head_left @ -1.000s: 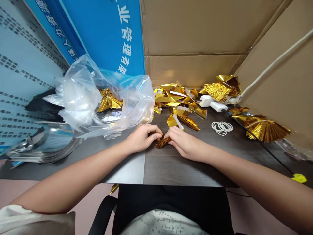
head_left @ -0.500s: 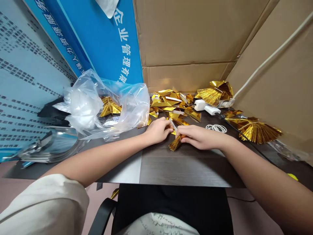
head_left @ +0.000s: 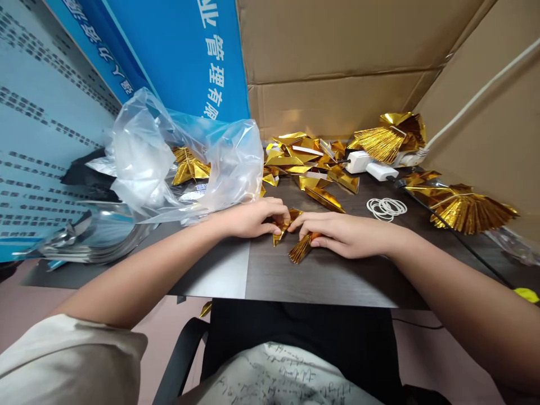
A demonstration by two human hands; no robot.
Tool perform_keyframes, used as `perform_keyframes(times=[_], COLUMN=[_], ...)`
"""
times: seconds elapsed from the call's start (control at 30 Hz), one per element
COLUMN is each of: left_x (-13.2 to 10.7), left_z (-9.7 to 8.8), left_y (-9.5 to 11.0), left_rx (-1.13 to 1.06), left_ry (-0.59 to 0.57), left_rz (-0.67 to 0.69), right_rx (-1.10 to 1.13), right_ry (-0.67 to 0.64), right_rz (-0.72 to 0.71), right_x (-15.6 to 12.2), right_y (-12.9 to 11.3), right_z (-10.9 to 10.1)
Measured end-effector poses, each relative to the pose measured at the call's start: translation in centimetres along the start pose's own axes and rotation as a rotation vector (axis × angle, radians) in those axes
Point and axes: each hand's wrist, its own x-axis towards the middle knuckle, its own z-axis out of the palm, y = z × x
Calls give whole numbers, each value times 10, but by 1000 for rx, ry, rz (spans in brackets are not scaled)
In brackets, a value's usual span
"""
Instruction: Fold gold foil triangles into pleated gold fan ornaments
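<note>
My left hand (head_left: 261,218) pinches a small folded piece of gold foil paper (head_left: 279,232) just above the dark desk. Beside it, my right hand (head_left: 333,232) is closed on a pleated bundle of gold foil paper (head_left: 300,248), whose fanned edges stick out toward the left and front. The right index finger reaches to the folded piece in the left hand. Behind the hands lies a loose pile of folded gold foil pieces (head_left: 301,160), with one piece (head_left: 324,198) lying closest to my right hand.
A clear plastic bag (head_left: 147,157) stands at the left, near stacked silvery packets (head_left: 101,239). White rubber bands (head_left: 386,209), a white plug adapter (head_left: 379,170) and a black cable (head_left: 459,239) lie right. Tied gold fans (head_left: 468,208) rest there too. Cardboard (head_left: 337,50) rises behind.
My left hand has drawn a folded gold piece away from the pile, toward me and slightly left. My right hand still holds the pleated bundle. The camera view has tilted down a little.
</note>
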Motion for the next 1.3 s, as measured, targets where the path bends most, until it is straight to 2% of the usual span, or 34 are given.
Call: perform_keyframes(times=[0.13, 0.27, 0.37, 0.5, 0.67, 0.93, 1.13, 1.3], left_x=[-6, -15, -23, -30, -31, -34, -35, -35], left_z=[11, 19, 21, 25, 34, 27, 22, 21], left_y=[-1, -4, -2, 4, 6, -2, -5, -5], left_rx=[82, 140, 146, 181, 281, 173, 73, 66], left_ry=[89, 166, 194, 211, 240, 235, 205, 197], left_rz=[-20, 32, 94, 105, 94, 71, 81, 88], right_rx=[-7, -6, -27, -81, -76, -57, -72, -49], right_ry=[7, 35, 97, 171, 114, 101, 157, 91], right_rz=[9, -2, 2, 58, 101, 110, 87, 82], right_x=[2, 0, -3, -9, -10, -7, -8, -6], right_y=[0, 2, 8, 16, 22, 21, 23, 23], right_z=[2, 0, -5, -14, -16, -14, -12, -12])
